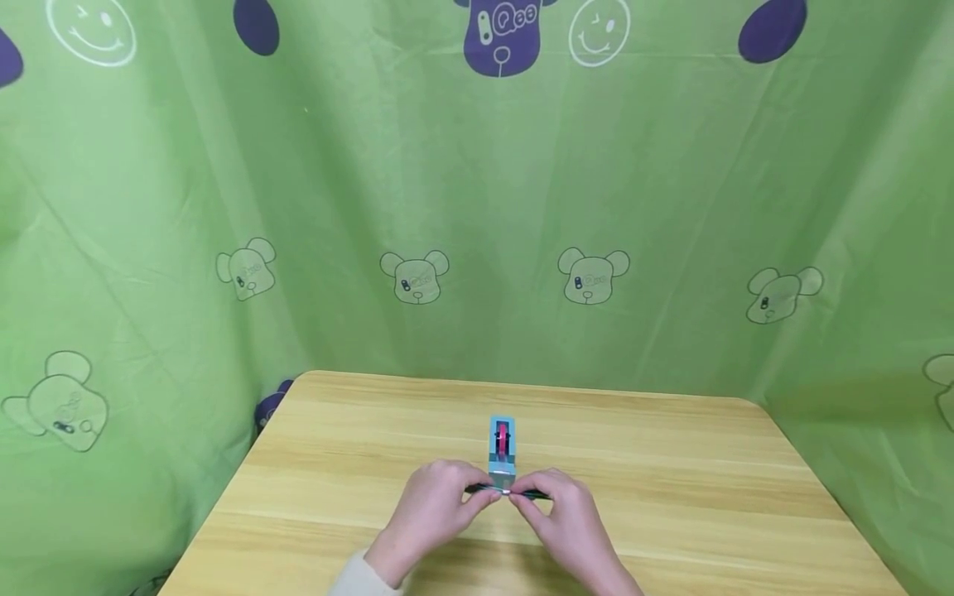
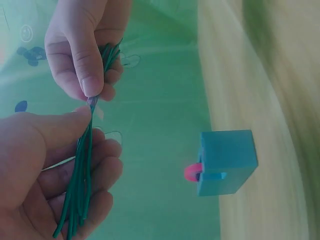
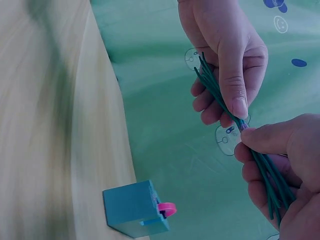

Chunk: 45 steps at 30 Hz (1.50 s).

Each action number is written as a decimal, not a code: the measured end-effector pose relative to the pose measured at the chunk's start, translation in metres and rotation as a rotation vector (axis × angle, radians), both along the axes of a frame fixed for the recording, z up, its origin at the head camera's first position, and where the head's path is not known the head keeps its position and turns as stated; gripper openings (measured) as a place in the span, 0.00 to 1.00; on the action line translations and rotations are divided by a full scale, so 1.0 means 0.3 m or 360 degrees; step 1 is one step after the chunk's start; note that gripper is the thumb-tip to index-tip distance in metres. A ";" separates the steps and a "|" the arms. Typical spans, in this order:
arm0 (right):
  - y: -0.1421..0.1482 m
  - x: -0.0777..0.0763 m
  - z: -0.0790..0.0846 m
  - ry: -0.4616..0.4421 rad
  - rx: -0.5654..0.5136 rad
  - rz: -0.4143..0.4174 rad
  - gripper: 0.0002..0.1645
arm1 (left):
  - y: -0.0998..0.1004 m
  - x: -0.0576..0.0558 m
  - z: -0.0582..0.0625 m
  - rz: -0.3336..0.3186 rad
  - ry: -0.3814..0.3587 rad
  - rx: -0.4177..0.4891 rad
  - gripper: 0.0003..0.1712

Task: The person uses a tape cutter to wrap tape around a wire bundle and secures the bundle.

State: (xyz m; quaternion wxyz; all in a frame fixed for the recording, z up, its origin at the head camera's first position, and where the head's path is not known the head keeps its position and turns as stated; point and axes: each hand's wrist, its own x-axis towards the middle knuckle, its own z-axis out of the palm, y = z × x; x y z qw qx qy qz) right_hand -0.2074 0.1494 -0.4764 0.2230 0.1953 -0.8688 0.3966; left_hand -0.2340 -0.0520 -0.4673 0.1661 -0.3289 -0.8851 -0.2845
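Note:
A bundle of thin dark green sticks (image 2: 79, 172) spans the gap between two hands, with a small shiny band of what looks like clear tape (image 2: 91, 101) around its middle. My left hand (image 1: 436, 507) pinches the bundle on one side of the band between thumb and fingers. On the other side, my right hand (image 1: 564, 517) pinches it too, thumb tip right at the band. Loose stick ends fan out past the palms in both wrist views. Just beyond the hands, a blue tape dispenser (image 2: 227, 157) holding a pink roll (image 1: 503, 440) stands on the table.
The wooden table (image 1: 358, 447) has a light grain and rounded far corners. Green curtain (image 1: 492, 182) printed with bear heads and smiling faces hangs behind it and along both sides. A pale sleeve (image 1: 363, 577) shows at the left wrist.

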 end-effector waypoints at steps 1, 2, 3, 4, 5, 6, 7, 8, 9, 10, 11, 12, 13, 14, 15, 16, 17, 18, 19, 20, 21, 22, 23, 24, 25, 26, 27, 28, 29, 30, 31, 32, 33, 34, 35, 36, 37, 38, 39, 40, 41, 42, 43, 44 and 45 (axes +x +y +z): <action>0.000 0.002 0.003 0.0029 -0.0002 0.0004 0.11 | -0.001 0.003 0.005 0.0008 0.0012 -0.0004 0.09; -0.001 0.003 0.007 0.0057 -0.0003 0.0009 0.11 | -0.001 0.007 0.010 0.0017 0.0026 -0.0008 0.09; -0.001 0.004 0.010 0.0080 -0.0008 0.0015 0.12 | -0.001 0.011 0.015 0.0025 0.0047 -0.0017 0.09; -0.001 0.006 0.014 0.0101 -0.0010 0.0022 0.12 | -0.001 0.016 0.021 0.0031 0.0071 -0.0022 0.09; -0.001 0.007 0.018 0.0119 -0.0016 0.0033 0.13 | -0.001 0.020 0.025 0.0036 0.0095 -0.0029 0.09; -0.001 0.009 0.021 0.0141 -0.0015 0.0041 0.14 | 0.000 0.023 0.029 0.0041 0.0117 -0.0034 0.08; 0.000 0.011 0.025 0.0159 -0.0016 0.0048 0.14 | 0.000 0.027 0.033 0.0046 0.0138 -0.0038 0.08; 0.000 0.013 0.030 0.0170 -0.0013 0.0053 0.15 | 0.000 0.030 0.038 0.0048 0.0155 -0.0035 0.08; 0.001 0.017 0.035 0.0182 -0.0012 0.0060 0.15 | 0.000 0.034 0.041 0.0050 0.0170 -0.0029 0.08; 0.002 0.020 0.040 0.0200 -0.0008 0.0064 0.15 | 0.000 0.038 0.044 0.0051 0.0184 -0.0018 0.08; 0.002 0.023 0.045 0.0219 -0.0006 0.0072 0.16 | -0.001 0.041 0.048 0.0051 0.0199 -0.0004 0.07; 0.003 0.028 0.051 0.0240 -0.0005 0.0079 0.16 | -0.001 0.045 0.052 0.0052 0.0222 0.0009 0.07; 0.003 0.032 0.058 0.0260 -0.0006 0.0087 0.16 | -0.002 0.048 0.056 0.0050 0.0247 0.0027 0.07; 0.003 0.037 0.064 0.0279 -0.0007 0.0092 0.17 | -0.002 0.052 0.060 0.0044 0.0277 0.0046 0.07; 0.003 0.043 0.071 0.0297 -0.0013 0.0099 0.17 | -0.002 0.056 0.064 0.0036 0.0311 0.0065 0.06; 0.003 0.049 0.079 0.0310 -0.0017 0.0102 0.17 | -0.002 0.059 0.067 0.0024 0.0350 0.0087 0.06; 0.002 0.055 0.086 0.0319 -0.0025 0.0110 0.17 | -0.003 0.062 0.070 0.0012 0.0392 0.0106 0.05; 0.002 0.062 0.093 0.0328 -0.0029 0.0112 0.17 | -0.004 0.065 0.074 0.0000 0.0428 0.0124 0.05; 0.001 0.069 0.100 0.0336 -0.0032 0.0112 0.17 | -0.004 0.068 0.077 -0.0016 0.0468 0.0143 0.05; 0.000 0.075 0.107 0.0339 -0.0038 0.0112 0.17 | -0.006 0.071 0.080 -0.0033 0.0506 0.0160 0.05; -0.001 0.082 0.113 0.0342 -0.0043 0.0112 0.16 | -0.007 0.073 0.084 -0.0047 0.0537 0.0175 0.05; -0.002 0.088 0.119 0.0347 -0.0046 0.0110 0.16 | -0.009 0.075 0.087 -0.0063 0.0578 0.0189 0.05; -0.003 0.094 0.124 0.0358 -0.0051 0.0111 0.16 | -0.010 0.077 0.089 -0.0077 0.0612 0.0203 0.05; -0.004 0.099 0.129 0.0367 -0.0054 0.0109 0.16 | -0.012 0.078 0.093 -0.0091 0.0642 0.0216 0.05; -0.005 0.104 0.134 0.0373 -0.0058 0.0109 0.16 | -0.013 0.079 0.095 -0.0103 0.0670 0.0230 0.05; -0.006 0.108 0.139 0.0382 -0.0062 0.0111 0.16 | -0.015 0.081 0.099 -0.0113 0.0691 0.0240 0.05; -0.006 0.112 0.144 0.0392 -0.0063 0.0113 0.17 | -0.016 0.083 0.102 -0.0121 0.0711 0.0248 0.04; -0.007 0.115 0.148 0.0399 -0.0065 0.0115 0.17 | -0.017 0.084 0.104 -0.0127 0.0733 0.0255 0.04; -0.008 0.117 0.153 0.0409 -0.0066 0.0120 0.17 | -0.018 0.086 0.108 -0.0131 0.0743 0.0258 0.04; -0.008 0.120 0.157 0.0410 -0.0066 0.0123 0.17 | -0.019 0.089 0.111 -0.0134 0.0754 0.0259 0.04; -0.008 0.123 0.161 0.0411 -0.0066 0.0127 0.16 | -0.020 0.091 0.113 -0.0138 0.0764 0.0260 0.04; -0.008 0.125 0.165 0.0412 -0.0064 0.0128 0.16 | -0.021 0.093 0.116 -0.0143 0.0778 0.0258 0.04; -0.008 0.128 0.168 0.0402 -0.0060 0.0127 0.16 | -0.023 0.094 0.118 -0.0150 0.0794 0.0256 0.03; -0.008 0.130 0.171 0.0392 -0.0051 0.0121 0.16 | -0.024 0.095 0.120 -0.0156 0.0813 0.0252 0.03; -0.008 0.133 0.174 0.0375 -0.0042 0.0112 0.16 | -0.025 0.096 0.122 -0.0163 0.0832 0.0250 0.03; -0.007 0.136 0.176 0.0347 -0.0034 0.0102 0.15 | -0.026 0.095 0.124 -0.0169 0.0855 0.0246 0.03; -0.007 0.138 0.179 0.0314 -0.0027 0.0089 0.15 | -0.027 0.095 0.125 -0.0175 0.0878 0.0243 0.03; -0.006 0.141 0.180 0.0277 -0.0019 0.0077 0.14 | -0.028 0.094 0.126 -0.0179 0.0898 0.0242 0.03; -0.006 0.142 0.182 0.0240 -0.0015 0.0070 0.14 | -0.029 0.094 0.128 -0.0184 0.0916 0.0243 0.03; -0.006 0.144 0.183 0.0207 -0.0011 0.0065 0.13 | -0.029 0.094 0.128 -0.0187 0.0927 0.0246 0.03; -0.006 0.145 0.184 0.0178 -0.0013 0.0063 0.12 | -0.029 0.093 0.128 -0.0191 0.0935 0.0252 0.03; -0.006 0.146 0.184 0.0161 -0.0013 0.0063 0.12 | -0.030 0.093 0.128 -0.0195 0.0940 0.0258 0.04; -0.006 0.145 0.184 0.0155 -0.0010 0.0064 0.12 | -0.030 0.093 0.128 -0.0198 0.0937 0.0265 0.04; -0.006 0.145 0.183 0.0161 -0.0008 0.0067 0.13 | -0.030 0.093 0.127 -0.0201 0.0932 0.0273 0.04; -0.006 0.144 0.183 0.0178 -0.0005 0.0071 0.13 | -0.030 0.094 0.127 -0.0202 0.0926 0.0279 0.05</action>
